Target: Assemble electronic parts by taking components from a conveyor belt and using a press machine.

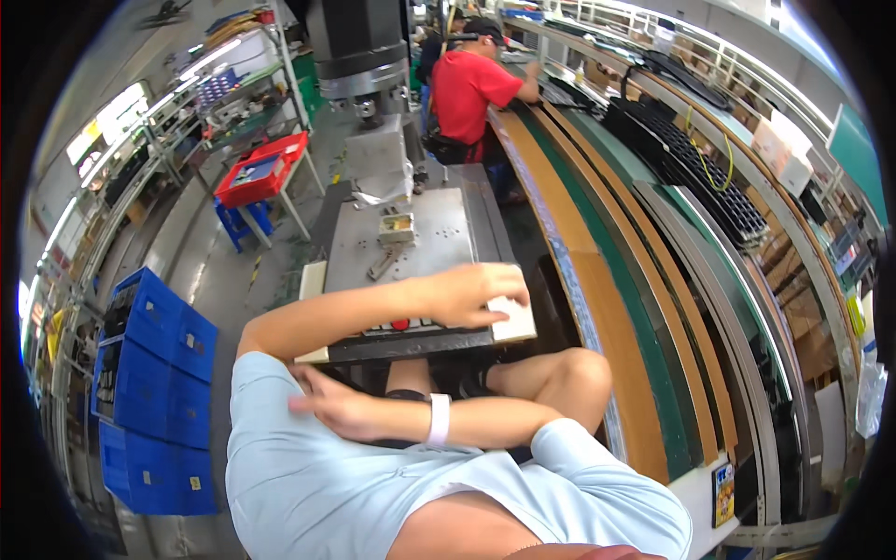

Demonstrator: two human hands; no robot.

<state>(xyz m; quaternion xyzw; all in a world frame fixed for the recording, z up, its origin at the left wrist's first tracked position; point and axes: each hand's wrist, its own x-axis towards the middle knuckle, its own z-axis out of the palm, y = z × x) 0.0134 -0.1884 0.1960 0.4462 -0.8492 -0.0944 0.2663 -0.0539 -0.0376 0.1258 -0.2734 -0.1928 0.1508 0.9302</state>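
Observation:
My forearms cross in front of me. My left hand reaches over to the right front corner of a press table, beside a cream-coloured block. Its fingers bend loosely over the block, with the thumb apart from them; whether they touch it I cannot tell. Lower down, my right hand, a white band on its wrist, points left close to my left sleeve. Its fingers are apart, slightly blurred, and hold nothing. A small metal fixture stands on the table's plate, with a short metal piece before it.
Over the table hangs the dark press head. Blue bins are stacked at left, and a red tray rests on a stand behind them. Along the right runs a long workbench, where a person in red works farther back.

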